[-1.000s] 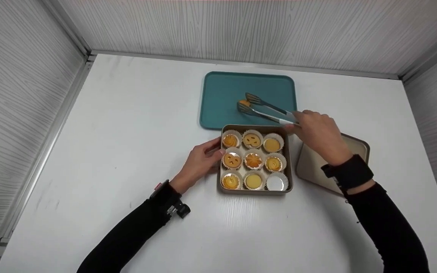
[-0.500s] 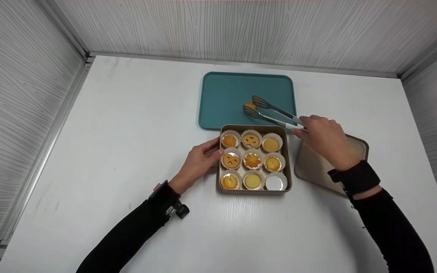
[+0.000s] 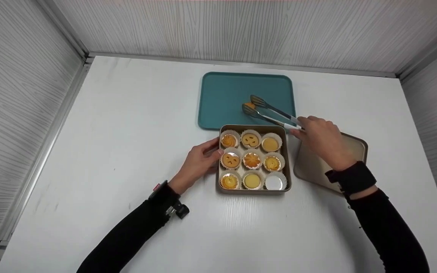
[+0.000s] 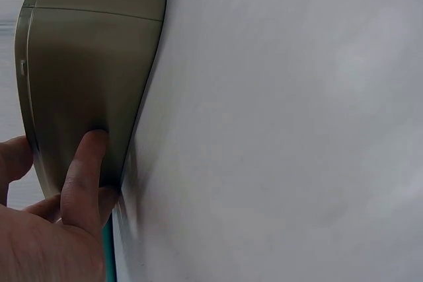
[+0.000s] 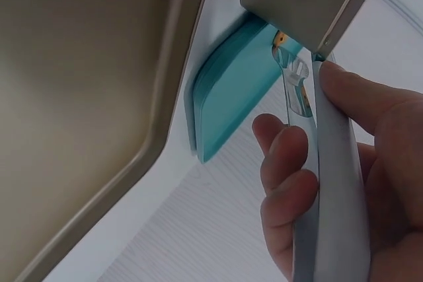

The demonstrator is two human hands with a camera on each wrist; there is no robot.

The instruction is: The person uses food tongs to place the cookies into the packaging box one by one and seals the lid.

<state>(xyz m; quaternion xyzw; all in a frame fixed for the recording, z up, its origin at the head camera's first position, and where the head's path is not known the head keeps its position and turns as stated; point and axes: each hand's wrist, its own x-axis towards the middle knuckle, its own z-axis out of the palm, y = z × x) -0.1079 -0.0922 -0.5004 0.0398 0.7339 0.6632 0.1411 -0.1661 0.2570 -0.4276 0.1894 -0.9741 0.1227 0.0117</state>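
Note:
A square gold-brown tin [image 3: 254, 192] stands mid-table, filled with paper cups. Most cups hold a cookie; the front-right cup [image 3: 275, 183] shows only its white bottom. My left hand [image 3: 198, 162] grips the tin's left side, thumb at the rim and fingers along the outer wall [image 4: 86, 84]. In my right hand [image 3: 326, 142] are the tongs [image 3: 268, 119], their handles [image 5: 337, 183] held between thumb and fingers. The slotted tong heads lie either side of an orange-brown cookie [image 3: 249, 105] over the teal tray [image 3: 226, 91]; part of the cookie is hidden.
Right of the tin, under my right forearm, lies the gold-brown lid [image 3: 317, 170], its raised edge [image 5: 158, 123] close in the right wrist view. Behind the tin, the tray's near edge almost meets it. Grey wood-grain panels [image 3: 218, 30] enclose the table's back and sides.
The right hand and tongs have shifted a little to the right and nearer the tin, the cookie moving along with the tong heads. The left hand and tin have stayed put.

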